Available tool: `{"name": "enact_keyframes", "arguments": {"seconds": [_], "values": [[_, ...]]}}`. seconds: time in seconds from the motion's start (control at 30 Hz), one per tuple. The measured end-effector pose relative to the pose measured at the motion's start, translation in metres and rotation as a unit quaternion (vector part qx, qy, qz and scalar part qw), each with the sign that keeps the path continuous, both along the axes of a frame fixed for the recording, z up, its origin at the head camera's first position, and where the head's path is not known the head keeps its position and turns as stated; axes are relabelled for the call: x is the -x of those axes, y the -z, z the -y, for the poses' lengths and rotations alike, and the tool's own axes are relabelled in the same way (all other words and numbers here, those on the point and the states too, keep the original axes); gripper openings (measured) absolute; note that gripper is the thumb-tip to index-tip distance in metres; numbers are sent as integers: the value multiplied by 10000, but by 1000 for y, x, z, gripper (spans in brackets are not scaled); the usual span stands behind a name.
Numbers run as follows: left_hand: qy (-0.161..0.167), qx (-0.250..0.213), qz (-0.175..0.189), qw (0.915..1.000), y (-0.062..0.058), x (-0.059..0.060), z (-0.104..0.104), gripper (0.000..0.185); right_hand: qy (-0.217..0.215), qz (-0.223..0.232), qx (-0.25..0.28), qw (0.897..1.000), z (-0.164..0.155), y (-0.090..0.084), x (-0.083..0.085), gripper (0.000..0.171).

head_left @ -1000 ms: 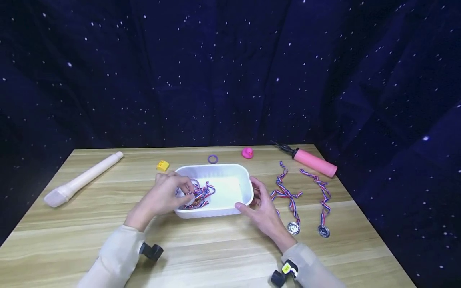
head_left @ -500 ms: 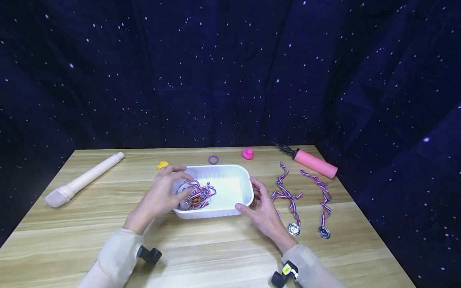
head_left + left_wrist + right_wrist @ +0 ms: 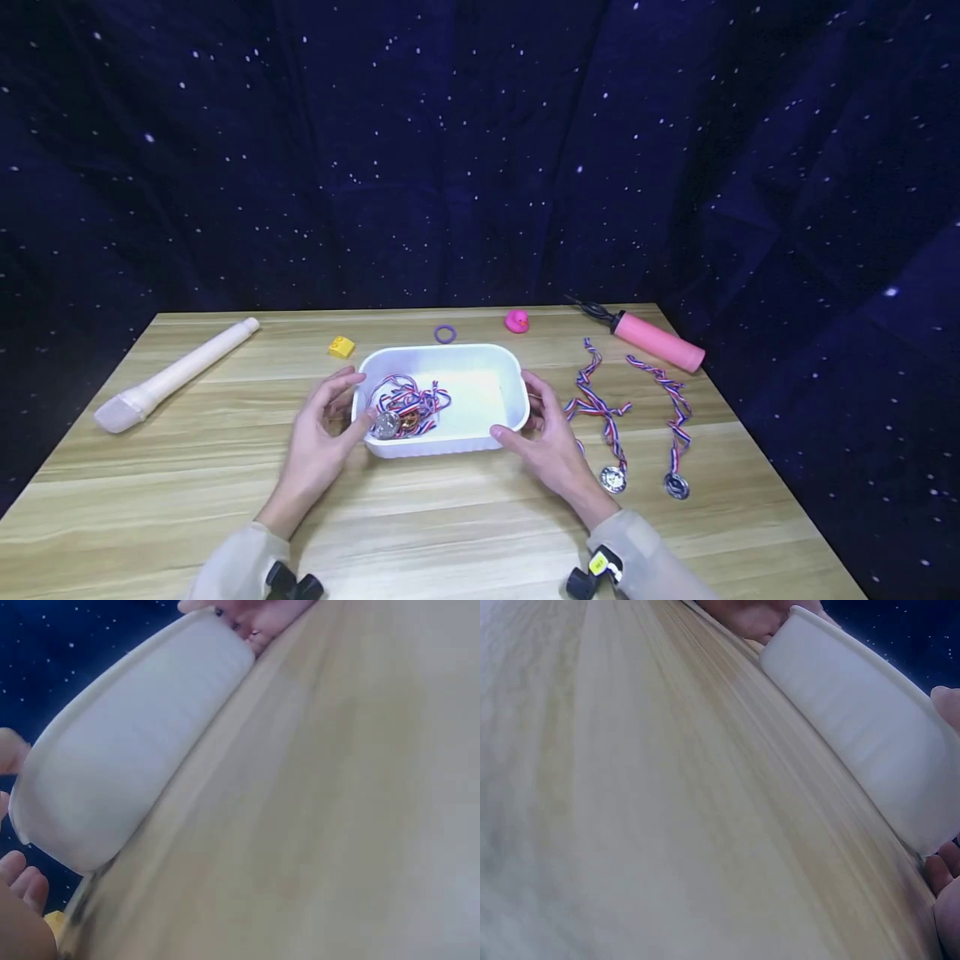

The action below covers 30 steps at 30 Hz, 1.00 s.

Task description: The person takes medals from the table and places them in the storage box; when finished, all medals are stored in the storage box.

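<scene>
A white plastic tray (image 3: pixel 438 448) sits on the table in front of me. In its left part lies a tangle of red, white and blue medal ribbons (image 3: pixel 420 404), with a silver medal (image 3: pixel 386 426) on top and a bronze one partly covered. My left hand (image 3: pixel 317 442) is at the tray's left end, fingers loosely spread and thumb tip right at the rim. The right hand (image 3: pixel 553 446) grips the opposite end, its thumb on the front corner and fingers bent behind the wall. Both wrist views show the tray's outer side (image 3: pixel 135 727) low against the wood.
Right of the tray lie two silver medals (image 3: pixel 612 478) with twisted ribbons and a pink hand pump (image 3: pixel 660 340). Along the back are a pink rubber duck (image 3: pixel 517 322), a purple ring (image 3: pixel 445 334) and a yellow block (image 3: pixel 341 347). A white toy microphone (image 3: pixel 176 375) lies left.
My left hand has let go of the silver medal inside the tray, then moved back and left to the tray's left end. The right hand keeps its grip there.
</scene>
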<state>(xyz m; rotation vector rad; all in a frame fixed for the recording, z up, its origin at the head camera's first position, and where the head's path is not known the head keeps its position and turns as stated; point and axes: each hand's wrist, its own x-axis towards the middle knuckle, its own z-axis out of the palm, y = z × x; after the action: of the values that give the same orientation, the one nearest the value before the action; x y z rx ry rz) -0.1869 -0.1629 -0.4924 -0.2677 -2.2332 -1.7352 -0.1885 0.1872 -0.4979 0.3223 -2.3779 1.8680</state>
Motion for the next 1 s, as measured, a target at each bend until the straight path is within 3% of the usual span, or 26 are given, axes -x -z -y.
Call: {"name": "enact_keyframes", "arguments": {"seconds": [0.07,0.2,0.4,0.57,0.7,0.83,1.0], "values": [[240,-266,82,9993,5,-5,-1,62,32,6,-23,10000,-1,-1,0,102],[537,-192,170,9982,10,-10,-3,70,63,-2,-18,10000,-2,-1,0,101],[550,-5,324,9980,13,-13,-1,64,0,137,-2,9999,1,-3,-3,101],[506,20,320,9982,11,-13,0,63,89,244,-295,9992,0,-19,-5,105],[468,-6,338,9983,11,-13,0,60,264,-118,-460,9985,-17,-42,0,103],[410,-50,400,9983,12,-13,-1,53,339,-632,-285,9970,-48,-60,4,92],[394,-109,466,9981,11,-11,-1,52,159,-994,-340,9943,-78,-61,-3,78]]}}
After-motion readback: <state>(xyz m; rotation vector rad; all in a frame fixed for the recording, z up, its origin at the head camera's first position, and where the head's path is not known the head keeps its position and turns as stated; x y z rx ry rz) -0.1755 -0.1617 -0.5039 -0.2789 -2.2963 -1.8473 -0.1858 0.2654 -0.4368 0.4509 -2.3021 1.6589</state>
